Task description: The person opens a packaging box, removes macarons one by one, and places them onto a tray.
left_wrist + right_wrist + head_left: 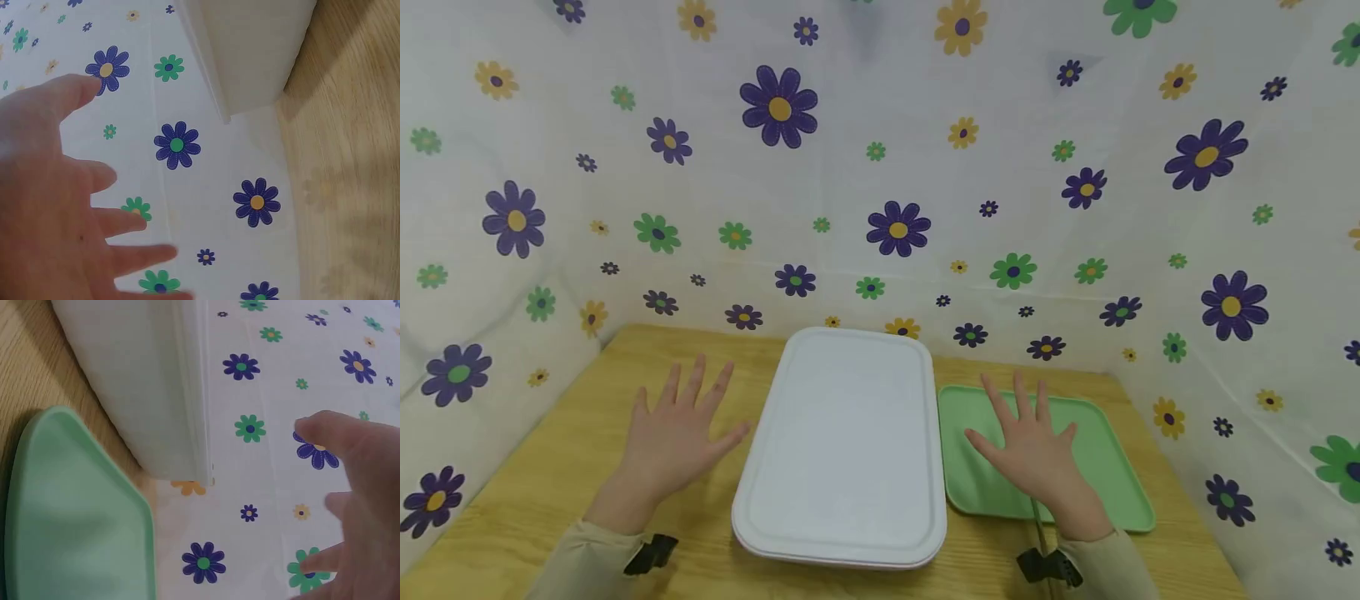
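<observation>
A white lidded box (pixel 850 442) stands in the middle of the wooden table, its lid on; what is inside is hidden. To its left my left hand (pixel 673 437) hovers with fingers spread, touching nothing. My right hand (pixel 1037 458) is held over the green tray (pixel 1112 475), fingers likewise spread and holding nothing. In the left wrist view, the left hand (pixel 56 187) is apart from the side of the box (pixel 256 56). The right wrist view has the right hand (pixel 369 506) at the right, away from the box (pixel 137 381) and the tray (pixel 81 512).
The wooden table (pixel 715 533) runs back to a white cloth (pixel 842 183) with printed flowers, which also hangs at both sides. The green tray lies close against the box's right side. A dark band (pixel 651 554) sits on each sleeve, and a thin cord runs by the right one.
</observation>
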